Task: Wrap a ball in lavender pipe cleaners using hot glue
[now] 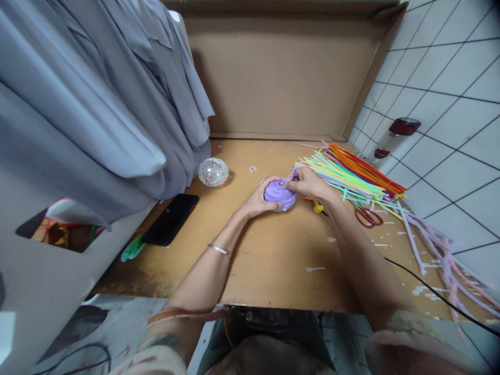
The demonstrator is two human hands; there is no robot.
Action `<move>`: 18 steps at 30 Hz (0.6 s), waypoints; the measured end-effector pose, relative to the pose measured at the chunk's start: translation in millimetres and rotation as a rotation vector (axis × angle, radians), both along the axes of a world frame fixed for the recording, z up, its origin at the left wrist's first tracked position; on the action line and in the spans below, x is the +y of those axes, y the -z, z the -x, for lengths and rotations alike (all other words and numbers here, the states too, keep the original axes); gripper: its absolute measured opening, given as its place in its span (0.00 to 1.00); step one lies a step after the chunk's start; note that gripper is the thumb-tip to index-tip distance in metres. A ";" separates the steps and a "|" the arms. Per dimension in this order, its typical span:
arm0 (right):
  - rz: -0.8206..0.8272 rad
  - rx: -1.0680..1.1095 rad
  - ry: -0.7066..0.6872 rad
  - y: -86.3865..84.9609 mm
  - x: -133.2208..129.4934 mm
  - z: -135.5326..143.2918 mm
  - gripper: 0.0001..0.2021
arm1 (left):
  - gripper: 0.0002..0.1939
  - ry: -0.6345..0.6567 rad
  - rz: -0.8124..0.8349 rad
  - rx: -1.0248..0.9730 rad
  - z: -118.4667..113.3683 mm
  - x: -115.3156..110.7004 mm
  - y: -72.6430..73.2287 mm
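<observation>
White wall tiles (437, 117) and a brown cardboard panel (273, 73) border the tan, white-flecked surface (273, 271). The left hand (255, 202) curls its fingers around a round, ridged purple ball (278, 197); the right hand (310, 183) pinches a fuzzy purple strand (292, 173) at the ball's upper right. Left of the fingers sits a clear faceted globe (213, 172); right of them lie multicoloured fuzzy stems (359, 172) and red-handled scissors (369, 217).

"What's on the left?"
"A black phone (171, 220), a small green thing (133, 249) at its corner, and grey cloth (117, 99) hanging nearby."
"And on the right?"
"A red-capped bottle (391, 139) by the tiles (445, 112), and a black cable (425, 285)."
"Behind?"
"A brown panel (273, 78)."
</observation>
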State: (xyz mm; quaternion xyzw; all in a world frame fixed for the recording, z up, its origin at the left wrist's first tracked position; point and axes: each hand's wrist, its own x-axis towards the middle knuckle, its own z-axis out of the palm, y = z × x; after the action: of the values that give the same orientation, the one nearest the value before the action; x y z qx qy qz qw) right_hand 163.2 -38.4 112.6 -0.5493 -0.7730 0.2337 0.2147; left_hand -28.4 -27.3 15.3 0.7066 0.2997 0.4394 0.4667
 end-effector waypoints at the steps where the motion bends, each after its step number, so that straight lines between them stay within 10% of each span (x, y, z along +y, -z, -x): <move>1: 0.010 -0.007 0.004 -1.4 -1.2 0.6 0.08 | 0.44 0.001 0.000 -0.006 0.7 -0.3 -0.3; 18: 0.024 -0.114 0.048 -16.8 -17.8 16.1 0.04 | 0.22 -0.266 0.250 -0.476 -29.8 -8.5 -4.8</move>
State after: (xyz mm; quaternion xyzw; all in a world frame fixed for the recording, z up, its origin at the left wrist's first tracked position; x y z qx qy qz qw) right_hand 147.1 -56.2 129.4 -0.5826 -0.7678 0.2059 0.1692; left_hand 1.4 -35.8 20.2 0.4754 0.3236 0.6096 0.5456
